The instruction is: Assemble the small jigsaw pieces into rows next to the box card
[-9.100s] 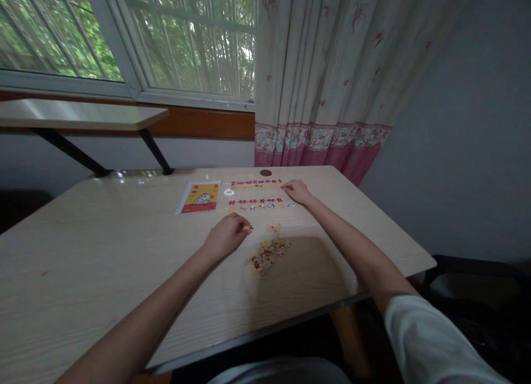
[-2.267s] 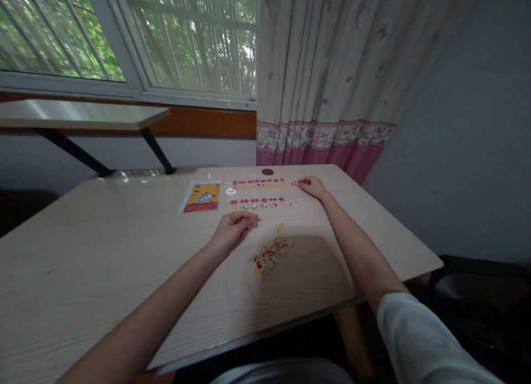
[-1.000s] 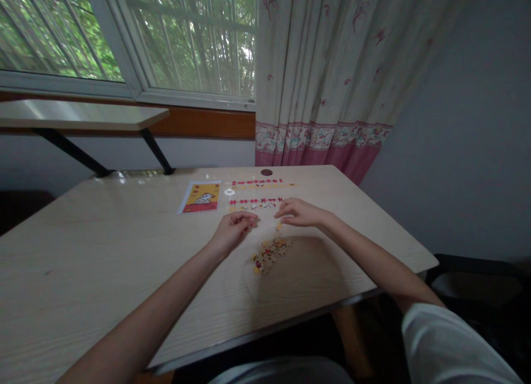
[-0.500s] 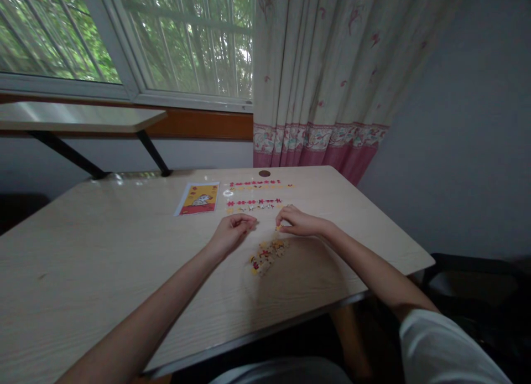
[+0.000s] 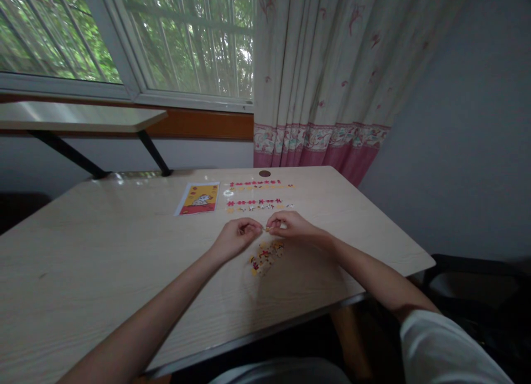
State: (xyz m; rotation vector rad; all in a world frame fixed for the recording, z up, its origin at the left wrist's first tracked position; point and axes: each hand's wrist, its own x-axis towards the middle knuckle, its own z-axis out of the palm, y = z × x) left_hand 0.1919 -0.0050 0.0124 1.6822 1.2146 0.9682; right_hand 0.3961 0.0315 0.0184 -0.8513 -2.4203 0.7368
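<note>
So both my hands were out in the middle of the bench, nearly meeting. My right hand was clamped on a little yellow puzzle piece, thumb and fingertips pinched on it. My left hand was curled up tight, fingers together, its tips right up beside that same piece from the left. It was too small to tell whether they actually touched it, or whether anything sat inside the fist. The piece itself was between my two hands, just beyond the pile and nearer than the rows.

Just on the near side of the hands sat the loose pile of pieces, yellow with bits of red, all jumbled and touching each other. Farther out were two lines of joined pieces: the near row with red on top and white-and-yellow under it, and the far row running parallel, well apart from my hands. Left of the rows lay the picture card, yellow and red with a white figure on it, flat on the bench. A small white ring sat between the card and the rows. A brown round cap was set in the bench by the far edge. Behind all that hung the flowery curtain on the right and the window on the left, with a shelf under it
</note>
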